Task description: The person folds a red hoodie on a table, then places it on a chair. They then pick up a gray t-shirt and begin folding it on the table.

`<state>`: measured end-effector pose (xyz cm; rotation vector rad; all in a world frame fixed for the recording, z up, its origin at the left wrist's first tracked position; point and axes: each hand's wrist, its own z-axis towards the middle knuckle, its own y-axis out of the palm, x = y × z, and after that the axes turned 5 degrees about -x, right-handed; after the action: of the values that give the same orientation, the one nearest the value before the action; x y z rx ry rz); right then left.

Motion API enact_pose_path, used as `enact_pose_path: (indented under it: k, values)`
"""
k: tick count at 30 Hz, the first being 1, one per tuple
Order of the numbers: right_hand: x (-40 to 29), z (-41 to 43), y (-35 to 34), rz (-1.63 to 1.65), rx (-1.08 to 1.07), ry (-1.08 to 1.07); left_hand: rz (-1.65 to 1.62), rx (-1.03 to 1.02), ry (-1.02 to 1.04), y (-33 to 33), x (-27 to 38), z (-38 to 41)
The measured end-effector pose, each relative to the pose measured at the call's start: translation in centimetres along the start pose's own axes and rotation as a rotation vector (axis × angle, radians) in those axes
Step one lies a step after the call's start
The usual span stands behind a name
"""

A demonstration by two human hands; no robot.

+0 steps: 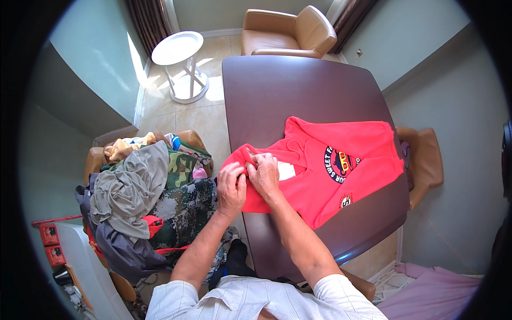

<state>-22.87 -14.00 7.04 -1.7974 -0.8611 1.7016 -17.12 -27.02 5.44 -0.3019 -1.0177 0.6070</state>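
A red hooded sweatshirt [320,160] with a round cartoon print lies across the dark table, its hood toward the left edge and its sleeves reaching right. Fabric at the edge of the hood is pinched in my right hand [264,173]. Just left of it, my left hand [232,188] rests on the same hood, fingers curled at its outer edge; whether they grip the cloth is hard to see. A white patch [286,171], perhaps a label or lining, shows inside the neck opening beside my right wrist. Drawstrings [297,149] trail near the collar.
Heaped clothes, among them a grey shirt [130,188] and camouflage garments [184,208], cover a chair on the left. The dark table [296,88] extends ahead. Beyond stand a white side table [178,48] and a tan armchair [276,36]. Another tan chair [428,168] sits right.
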Motion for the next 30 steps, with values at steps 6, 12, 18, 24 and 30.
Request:
enact_pose_path:
  k: [6,12,18,24,30]
  values:
    - [0.8,-1.0,0.9,-0.021,0.198,-0.205,0.022,-0.109,-0.018,1.7,-2.9,2.4]
    - [2.3,-0.9,1.2,0.088,0.056,-0.210,0.114,-0.244,0.002,2.3,-4.0,3.2]
    - [2.8,-1.2,1.0,0.101,0.098,-0.297,0.090,-0.294,0.065,1.2,-3.9,4.0]
    - [2.4,-1.1,0.7,0.471,0.179,-0.071,-0.106,-0.177,0.039,0.3,-3.9,4.3]
    - [1.9,-1.5,0.3,0.123,0.266,-0.128,-0.187,-0.196,0.060,-0.4,-3.6,3.6]
